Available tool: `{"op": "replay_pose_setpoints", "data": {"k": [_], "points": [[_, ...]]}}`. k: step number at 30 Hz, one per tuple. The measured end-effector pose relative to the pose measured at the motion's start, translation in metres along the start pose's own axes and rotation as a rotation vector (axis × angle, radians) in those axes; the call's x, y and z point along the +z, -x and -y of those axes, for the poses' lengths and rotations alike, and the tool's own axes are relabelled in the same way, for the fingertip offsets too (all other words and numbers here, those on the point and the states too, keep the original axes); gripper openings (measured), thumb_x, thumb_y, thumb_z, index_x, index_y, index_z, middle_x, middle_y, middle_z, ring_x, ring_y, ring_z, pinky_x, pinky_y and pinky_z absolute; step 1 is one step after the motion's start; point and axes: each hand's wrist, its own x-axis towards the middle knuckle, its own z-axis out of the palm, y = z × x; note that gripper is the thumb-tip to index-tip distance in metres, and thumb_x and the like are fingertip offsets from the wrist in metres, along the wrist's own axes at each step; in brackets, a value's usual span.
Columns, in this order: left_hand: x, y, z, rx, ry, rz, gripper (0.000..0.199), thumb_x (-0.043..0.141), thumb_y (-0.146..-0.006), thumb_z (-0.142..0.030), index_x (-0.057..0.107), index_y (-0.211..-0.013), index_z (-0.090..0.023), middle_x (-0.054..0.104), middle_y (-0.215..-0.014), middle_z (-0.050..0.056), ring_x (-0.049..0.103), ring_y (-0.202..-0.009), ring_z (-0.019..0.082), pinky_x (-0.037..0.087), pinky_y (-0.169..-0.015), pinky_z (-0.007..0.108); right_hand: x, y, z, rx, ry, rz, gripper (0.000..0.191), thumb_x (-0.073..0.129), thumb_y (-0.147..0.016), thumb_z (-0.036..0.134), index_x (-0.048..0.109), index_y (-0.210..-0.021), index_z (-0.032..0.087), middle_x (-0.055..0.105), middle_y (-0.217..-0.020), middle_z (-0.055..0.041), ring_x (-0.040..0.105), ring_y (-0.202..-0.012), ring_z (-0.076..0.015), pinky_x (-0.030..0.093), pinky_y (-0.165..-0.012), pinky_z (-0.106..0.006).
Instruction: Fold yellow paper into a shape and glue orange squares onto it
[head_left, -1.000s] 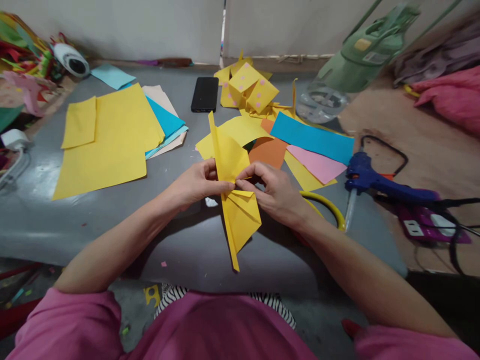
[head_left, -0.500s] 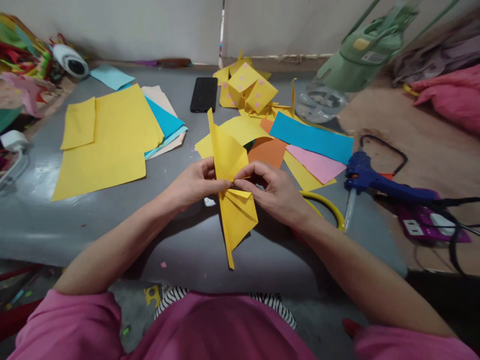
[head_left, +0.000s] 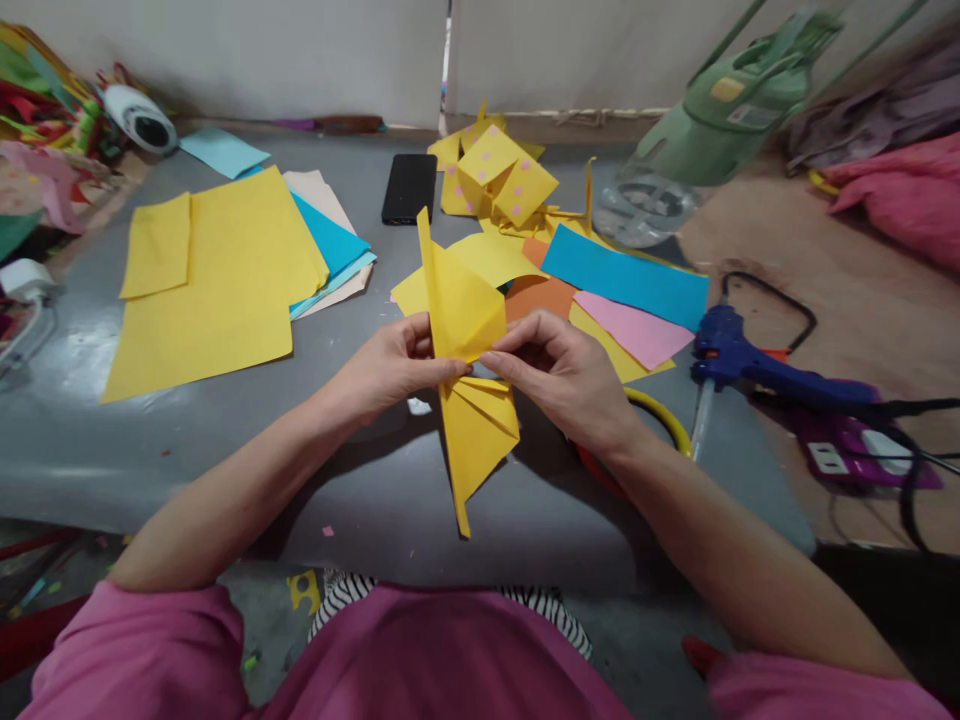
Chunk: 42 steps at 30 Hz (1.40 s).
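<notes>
A folded piece of yellow paper [head_left: 484, 445] is held up over the table in front of me, its long narrow folded edge along the left side and pleated flaps fanning to the right. My left hand [head_left: 394, 362] is closed on its middle, thumb across the front of the folded edge, other fingers partly hidden behind. With thumb and forefinger my right hand [head_left: 566, 380] pinches the edge of the upper flap near the centre. Beyond the hands lie a curved yellow strip [head_left: 491, 258], an orange piece of paper [head_left: 544, 295] and a blue strip [head_left: 622, 277].
Yellow sheets [head_left: 217, 300] lie at left over blue paper. A black phone [head_left: 409, 188] and yellow dotted paper pieces [head_left: 499, 175] are at the back. At right are a green bottle [head_left: 697, 130], a blue glue gun [head_left: 727, 350] and yellow-handled scissors [head_left: 675, 425], partly under my arm.
My right hand has moved slightly right and drawn the upper flap's edge outward, so that flap spreads wider. My left hand keeps its grip in almost the same place.
</notes>
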Motion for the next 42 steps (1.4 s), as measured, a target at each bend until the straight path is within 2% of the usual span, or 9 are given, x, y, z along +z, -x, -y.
{"op": "replay_pose_setpoints", "data": {"k": [4,10,18,23,29,37,42], "points": [[0.0012,-0.0006,0.0012,-0.002,-0.003,-0.025,0.042,0.086,-0.068,-0.025,0.07,-0.106,-0.016,0.077,-0.105,0.007,0.071,-0.085,0.017,0.054,-0.072,0.026,0.0007,-0.0016,0.0008,0.036,-0.126,-0.02,0.039,0.083,-0.075,0.042,0.05,-0.085,0.024,0.056,-0.078,0.005,0.054,-0.068,-0.0111,0.045,-0.061,-0.026],[0.0013,-0.0005,0.0035,0.015,-0.017,0.011,0.043,0.085,-0.07,-0.027,0.07,-0.109,-0.017,0.076,-0.107,0.006,0.071,-0.089,0.017,0.054,-0.077,0.026,0.0023,-0.001,0.0004,0.071,-0.183,0.002,0.04,0.083,-0.075,0.038,0.048,-0.087,0.025,0.056,-0.08,0.0051,0.056,-0.072,-0.0112,0.047,-0.064,-0.026],[0.0018,-0.0021,0.0064,0.05,-0.001,-0.028,0.042,0.089,-0.066,-0.028,0.072,-0.103,-0.018,0.077,-0.103,0.005,0.07,-0.086,0.017,0.055,-0.078,0.027,0.0057,0.0014,0.0016,0.099,-0.218,0.037,0.044,0.084,-0.074,0.045,0.048,-0.088,0.024,0.058,-0.083,0.004,0.057,-0.074,-0.0121,0.049,-0.066,-0.026],[0.0015,-0.0013,0.0042,0.038,0.075,-0.097,0.043,0.088,-0.064,-0.025,0.07,-0.103,-0.017,0.077,-0.103,0.005,0.071,-0.086,0.017,0.055,-0.08,0.029,0.0022,-0.0001,0.0026,0.025,-0.135,-0.02,0.035,0.078,-0.081,0.046,0.053,-0.091,0.025,0.062,-0.09,0.001,0.06,-0.079,-0.0131,0.052,-0.068,-0.026],[0.0016,-0.0007,0.0042,0.065,0.055,-0.108,0.044,0.088,-0.065,-0.026,0.069,-0.103,-0.018,0.076,-0.105,0.004,0.07,-0.089,0.017,0.055,-0.081,0.028,0.0036,0.0013,0.0009,-0.07,0.044,-0.036,0.029,0.077,-0.083,0.048,0.062,-0.09,0.024,0.065,-0.084,0.0011,0.06,-0.073,-0.0134,0.052,-0.067,-0.028],[0.005,0.0026,0.0034,0.143,-0.056,-0.15,0.044,0.087,-0.069,-0.029,0.066,-0.106,-0.019,0.076,-0.107,0.004,0.07,-0.095,0.02,0.055,-0.082,0.029,0.0032,0.0019,0.0004,-0.058,0.051,-0.038,0.027,0.075,-0.086,0.047,0.064,-0.088,0.023,0.066,-0.082,0.0014,0.059,-0.07,-0.0124,0.049,-0.064,-0.027],[0.0037,0.0005,0.0055,0.112,-0.007,-0.092,0.043,0.089,-0.067,-0.028,0.066,-0.103,-0.018,0.076,-0.098,0.003,0.071,-0.085,0.017,0.056,-0.077,0.027,0.0035,0.0022,0.003,-0.049,0.057,-0.005,0.022,0.072,-0.088,0.04,0.062,-0.084,0.021,0.064,-0.079,0.0015,0.057,-0.068,-0.0116,0.046,-0.061,-0.026]]}}
